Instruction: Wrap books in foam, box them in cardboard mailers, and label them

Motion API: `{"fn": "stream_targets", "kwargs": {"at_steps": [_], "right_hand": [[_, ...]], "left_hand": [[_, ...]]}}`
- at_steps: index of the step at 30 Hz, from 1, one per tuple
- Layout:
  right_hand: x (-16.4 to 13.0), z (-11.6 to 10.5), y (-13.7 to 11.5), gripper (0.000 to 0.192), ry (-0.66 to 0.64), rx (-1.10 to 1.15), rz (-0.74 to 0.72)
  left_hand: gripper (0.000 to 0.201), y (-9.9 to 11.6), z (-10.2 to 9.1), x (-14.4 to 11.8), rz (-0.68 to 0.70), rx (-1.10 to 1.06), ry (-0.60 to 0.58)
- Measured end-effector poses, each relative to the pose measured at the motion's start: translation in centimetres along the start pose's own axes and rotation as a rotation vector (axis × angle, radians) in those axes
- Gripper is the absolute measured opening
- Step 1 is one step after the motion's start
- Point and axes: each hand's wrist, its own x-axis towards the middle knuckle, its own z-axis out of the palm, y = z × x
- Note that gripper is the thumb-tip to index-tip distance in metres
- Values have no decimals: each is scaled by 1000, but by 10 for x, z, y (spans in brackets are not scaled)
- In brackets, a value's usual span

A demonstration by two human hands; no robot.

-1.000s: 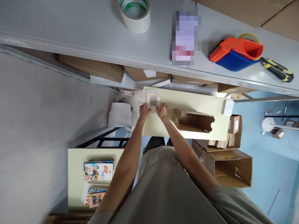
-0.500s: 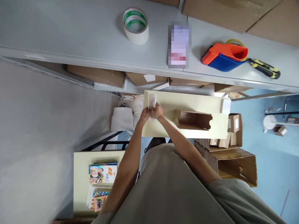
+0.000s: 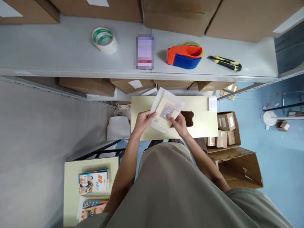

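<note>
Your left hand (image 3: 142, 120) and right hand (image 3: 179, 123) both pinch the white envelope (image 3: 166, 110), lifted above the cream table (image 3: 201, 126). Its long axis tilts up and to the right, left grip on the lower-left edge, right grip on the lower-right edge, equally near. The open cardboard box (image 3: 188, 117) lies just behind it.

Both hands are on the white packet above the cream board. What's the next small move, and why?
Probably lower the white packet flat onto the cream board left of the open cardboard box: left hand and right hand pinch its lower corners, holding it tilted in the air.
</note>
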Motion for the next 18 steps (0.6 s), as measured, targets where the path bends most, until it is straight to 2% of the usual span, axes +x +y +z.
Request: {"fn": "stream_targets", "kwargs": {"at_steps": [2,4,6,8,10,12,15,18], "right_hand": [[-2,-36,-4,80,11,-26,-4],[-2,-73,-16,94,57,-162,-96],[1,-106,-34,104,108,-421,-266],[4,-129,-56,96,71,-728,-430],[7,-139,-73,67,-59,-1001,-524],[8,-139,-83,41,-188,-1214,-531],[7,-132,-80,37,-251,-1411,-437],[6,-124,-65,38,-256,-1467,-313]], "left_hand": [[60,12,17,-5,90,143,7],[49,27,32,-9,197,269,-14],[37,43,45,-12,304,403,-55],[28,60,61,-12,396,547,-103],[28,73,76,-10,463,672,-143],[30,80,90,-6,499,763,-162],[34,78,101,-2,505,865,-159],[36,64,102,1,463,910,-152]]}}
